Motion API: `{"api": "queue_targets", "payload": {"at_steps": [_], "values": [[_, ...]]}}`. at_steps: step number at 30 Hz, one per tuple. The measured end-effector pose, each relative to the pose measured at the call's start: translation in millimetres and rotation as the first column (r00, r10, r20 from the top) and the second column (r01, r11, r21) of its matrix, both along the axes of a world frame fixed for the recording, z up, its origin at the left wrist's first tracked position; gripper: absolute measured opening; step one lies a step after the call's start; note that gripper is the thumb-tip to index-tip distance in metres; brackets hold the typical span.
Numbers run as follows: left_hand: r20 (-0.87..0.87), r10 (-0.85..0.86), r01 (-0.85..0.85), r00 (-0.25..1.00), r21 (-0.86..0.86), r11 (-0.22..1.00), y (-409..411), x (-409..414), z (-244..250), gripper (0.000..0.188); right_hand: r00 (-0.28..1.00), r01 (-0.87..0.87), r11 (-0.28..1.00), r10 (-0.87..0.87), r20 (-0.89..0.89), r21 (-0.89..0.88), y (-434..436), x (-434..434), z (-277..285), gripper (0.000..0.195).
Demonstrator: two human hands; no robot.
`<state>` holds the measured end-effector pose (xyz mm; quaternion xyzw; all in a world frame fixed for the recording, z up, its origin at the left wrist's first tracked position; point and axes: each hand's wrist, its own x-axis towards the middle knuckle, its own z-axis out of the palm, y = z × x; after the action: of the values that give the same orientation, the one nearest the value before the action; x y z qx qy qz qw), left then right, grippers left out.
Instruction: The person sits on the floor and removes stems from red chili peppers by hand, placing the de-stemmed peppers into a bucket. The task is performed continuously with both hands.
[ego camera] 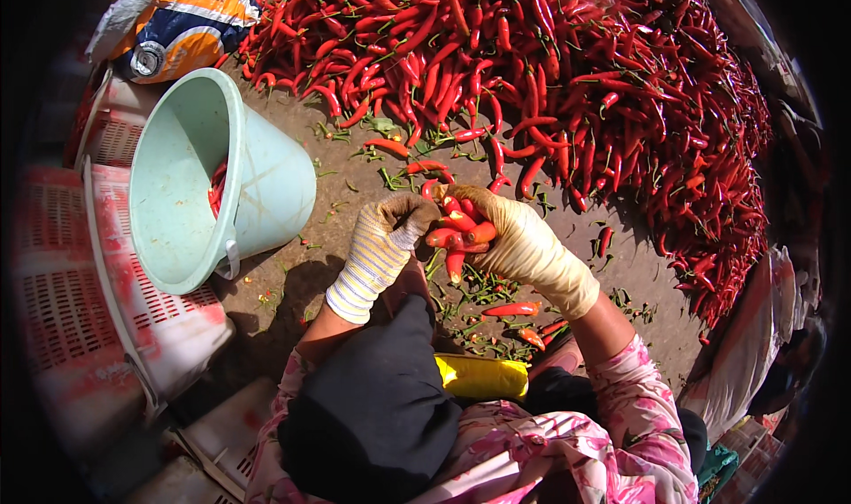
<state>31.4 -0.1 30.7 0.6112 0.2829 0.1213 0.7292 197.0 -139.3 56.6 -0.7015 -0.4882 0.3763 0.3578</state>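
In my right hand (525,238), which wears a pale rubber glove with a brown-stained front, is a bunch of red chili peppers (462,228), their cut or stemless ends facing left. My left hand (392,231), in a striped knit glove with brown-stained fingers, is beside the bunch with its thumb and fingers bent together; whether anything is between them cannot be told. Beyond both hands spreads a large heap of red chili peppers with green stems (518,72). Green stem pieces (479,284) and a few loose peppers lie on the ground below my hands.
A pale green bucket (279,178) lies tilted at the left with some red peppers inside, against red-stained plastic crates (159,271). An orange and blue sack (193,25) lies at the upper left. White sacking (744,344) edges the right side. Something yellow (482,376) is between my legs.
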Motion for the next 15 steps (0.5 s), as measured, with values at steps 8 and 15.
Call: {"api": "queue_targets", "payload": {"at_steps": [8,15], "values": [[0.25,0.019,-0.006,0.968,-0.051,0.999,-10,-4,3,0.034,0.862,0.011,0.999,0.011,-0.507,0.041,-1,-6,-9,0.066],[0.205,0.013,0.037,0.979,-0.236,0.971,-7,-18,-7,0.039,0.785,-0.096,0.995,0.072,-0.615,-0.006,-1,-13,-7,0.055]]}}
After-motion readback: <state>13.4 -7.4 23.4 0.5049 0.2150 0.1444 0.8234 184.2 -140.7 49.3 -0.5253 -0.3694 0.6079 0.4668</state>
